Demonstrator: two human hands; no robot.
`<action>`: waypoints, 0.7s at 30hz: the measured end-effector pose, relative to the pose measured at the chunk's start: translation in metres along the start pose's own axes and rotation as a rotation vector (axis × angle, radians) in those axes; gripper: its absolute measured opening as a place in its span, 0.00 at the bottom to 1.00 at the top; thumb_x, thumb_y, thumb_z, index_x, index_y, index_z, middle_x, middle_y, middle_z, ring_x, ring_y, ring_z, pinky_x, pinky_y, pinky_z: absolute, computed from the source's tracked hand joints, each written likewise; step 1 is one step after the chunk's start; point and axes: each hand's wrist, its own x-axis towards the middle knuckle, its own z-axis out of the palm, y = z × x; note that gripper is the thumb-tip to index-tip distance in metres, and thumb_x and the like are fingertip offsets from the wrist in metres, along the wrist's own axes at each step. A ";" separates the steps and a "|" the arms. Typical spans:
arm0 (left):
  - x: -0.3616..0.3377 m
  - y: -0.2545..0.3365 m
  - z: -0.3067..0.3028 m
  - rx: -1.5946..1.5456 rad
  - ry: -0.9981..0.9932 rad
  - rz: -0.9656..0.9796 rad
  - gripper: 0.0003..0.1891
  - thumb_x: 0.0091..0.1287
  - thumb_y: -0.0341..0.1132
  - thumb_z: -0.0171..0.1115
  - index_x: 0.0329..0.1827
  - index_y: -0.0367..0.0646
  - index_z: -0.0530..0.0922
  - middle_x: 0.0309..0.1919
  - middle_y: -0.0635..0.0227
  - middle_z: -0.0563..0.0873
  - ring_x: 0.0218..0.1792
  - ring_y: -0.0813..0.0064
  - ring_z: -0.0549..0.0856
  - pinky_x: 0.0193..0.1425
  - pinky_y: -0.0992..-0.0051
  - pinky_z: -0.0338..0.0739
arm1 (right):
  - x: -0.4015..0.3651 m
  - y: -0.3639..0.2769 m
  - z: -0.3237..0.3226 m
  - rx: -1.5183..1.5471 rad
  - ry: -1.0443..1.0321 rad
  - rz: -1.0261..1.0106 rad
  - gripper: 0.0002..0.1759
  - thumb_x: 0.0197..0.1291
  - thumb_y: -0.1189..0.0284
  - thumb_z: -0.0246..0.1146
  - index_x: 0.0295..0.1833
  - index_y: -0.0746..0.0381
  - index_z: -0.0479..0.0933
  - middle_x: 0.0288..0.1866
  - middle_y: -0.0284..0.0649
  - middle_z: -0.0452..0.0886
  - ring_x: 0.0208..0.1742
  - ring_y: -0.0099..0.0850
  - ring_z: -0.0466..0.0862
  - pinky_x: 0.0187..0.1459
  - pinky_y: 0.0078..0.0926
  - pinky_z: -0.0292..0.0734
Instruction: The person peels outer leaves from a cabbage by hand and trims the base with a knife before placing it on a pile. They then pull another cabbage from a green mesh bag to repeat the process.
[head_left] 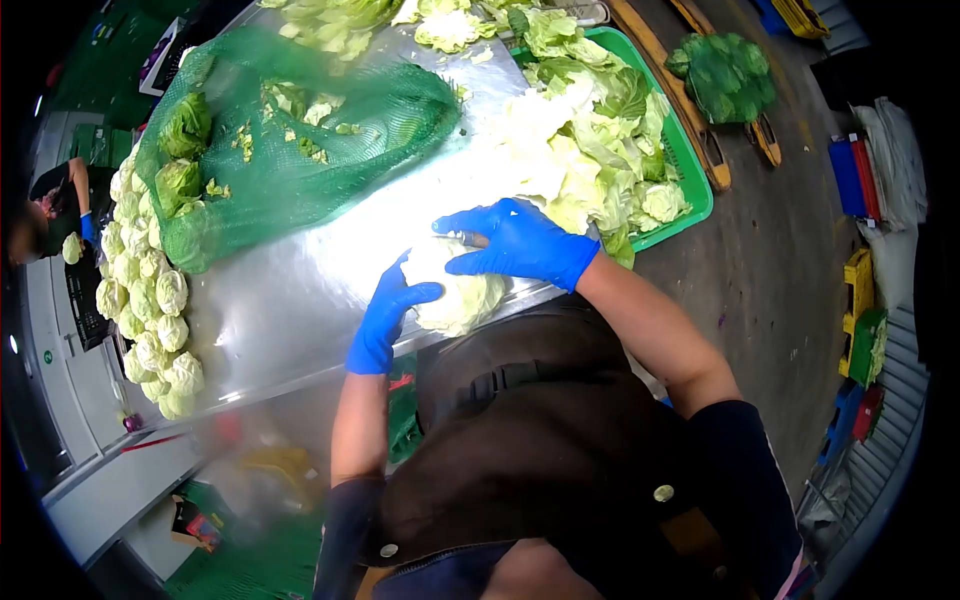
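A pale, trimmed cabbage head [458, 292] rests at the near edge of the metal table [270, 310]. My left hand [388, 315], in a blue glove, curls around its left side, thumb on top. From the upper right, my right hand [520, 243], also gloved in blue, presses its fingers onto the cabbage. A narrow, handle-like piece [470, 239] shows between the right fingers; its kind cannot be made out. Loose cabbage leaves [590, 130] pile up in a green crate [690, 185] beyond my right hand.
Green net sacking [300, 180] with cabbages and scraps covers the table's far left. Trimmed cabbage heads [145, 295] are stacked along the left edge. More leaves [445, 25] lie at the back. A filled net sack [722, 78] stands right. Another person [62, 205] works at far left.
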 end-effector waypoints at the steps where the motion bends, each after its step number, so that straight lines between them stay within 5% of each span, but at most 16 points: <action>1: -0.001 0.001 0.002 0.009 -0.026 -0.039 0.35 0.54 0.29 0.71 0.67 0.35 0.71 0.56 0.62 0.83 0.57 0.69 0.81 0.64 0.69 0.75 | -0.003 0.002 -0.001 -0.085 -0.019 0.015 0.29 0.55 0.56 0.73 0.60 0.60 0.81 0.51 0.46 0.86 0.47 0.34 0.86 0.54 0.29 0.79; 5: 0.002 0.010 0.012 0.084 -0.151 -0.134 0.35 0.55 0.29 0.72 0.68 0.35 0.70 0.56 0.61 0.83 0.58 0.68 0.81 0.64 0.68 0.75 | -0.011 0.019 -0.004 0.124 0.027 0.074 0.26 0.58 0.55 0.70 0.57 0.58 0.82 0.41 0.44 0.87 0.41 0.39 0.87 0.49 0.33 0.80; 9: 0.012 0.021 0.022 0.095 -0.204 -0.217 0.30 0.55 0.31 0.71 0.64 0.36 0.75 0.52 0.63 0.85 0.52 0.72 0.83 0.59 0.70 0.77 | -0.023 0.062 0.012 -0.548 0.312 -0.267 0.08 0.60 0.63 0.64 0.39 0.53 0.83 0.33 0.42 0.86 0.34 0.40 0.86 0.34 0.40 0.79; 10: 0.011 0.032 0.026 0.185 -0.195 -0.243 0.25 0.58 0.30 0.70 0.60 0.35 0.78 0.48 0.63 0.86 0.49 0.73 0.84 0.56 0.71 0.79 | -0.024 0.047 0.005 -0.435 0.258 0.033 0.06 0.59 0.66 0.63 0.39 0.55 0.83 0.33 0.43 0.85 0.35 0.43 0.86 0.35 0.40 0.79; 12: 0.015 0.025 0.020 0.387 -0.241 -0.142 0.28 0.59 0.35 0.73 0.62 0.35 0.77 0.50 0.63 0.86 0.51 0.73 0.83 0.60 0.71 0.76 | -0.023 0.065 0.000 -0.283 0.555 0.009 0.07 0.58 0.71 0.65 0.41 0.60 0.82 0.34 0.47 0.85 0.36 0.46 0.86 0.39 0.36 0.81; 15: 0.035 0.002 0.011 0.482 -0.311 -0.023 0.43 0.52 0.40 0.79 0.71 0.42 0.68 0.66 0.60 0.75 0.67 0.65 0.72 0.73 0.66 0.65 | -0.015 0.090 -0.026 -0.029 0.669 0.108 0.23 0.56 0.70 0.72 0.58 0.62 0.80 0.49 0.43 0.87 0.44 0.31 0.87 0.43 0.29 0.81; 17: 0.038 0.012 0.015 0.517 -0.303 -0.043 0.43 0.51 0.41 0.80 0.71 0.43 0.69 0.64 0.60 0.78 0.65 0.66 0.74 0.72 0.66 0.65 | -0.011 0.044 -0.027 0.040 0.548 -0.087 0.33 0.54 0.68 0.75 0.66 0.59 0.75 0.58 0.40 0.83 0.52 0.28 0.85 0.49 0.28 0.81; 19: 0.044 0.014 0.018 0.479 -0.362 -0.025 0.41 0.52 0.41 0.79 0.71 0.43 0.70 0.63 0.60 0.79 0.64 0.65 0.76 0.72 0.66 0.66 | -0.017 0.016 -0.025 0.076 0.163 0.099 0.38 0.52 0.65 0.76 0.70 0.57 0.72 0.62 0.41 0.80 0.55 0.29 0.84 0.55 0.30 0.79; 21: 0.046 0.023 0.020 0.545 -0.434 0.019 0.43 0.53 0.41 0.79 0.72 0.43 0.69 0.65 0.59 0.77 0.65 0.65 0.75 0.73 0.65 0.64 | -0.012 0.025 -0.019 0.071 -0.148 0.059 0.41 0.49 0.62 0.78 0.70 0.55 0.72 0.58 0.40 0.83 0.51 0.30 0.85 0.62 0.34 0.72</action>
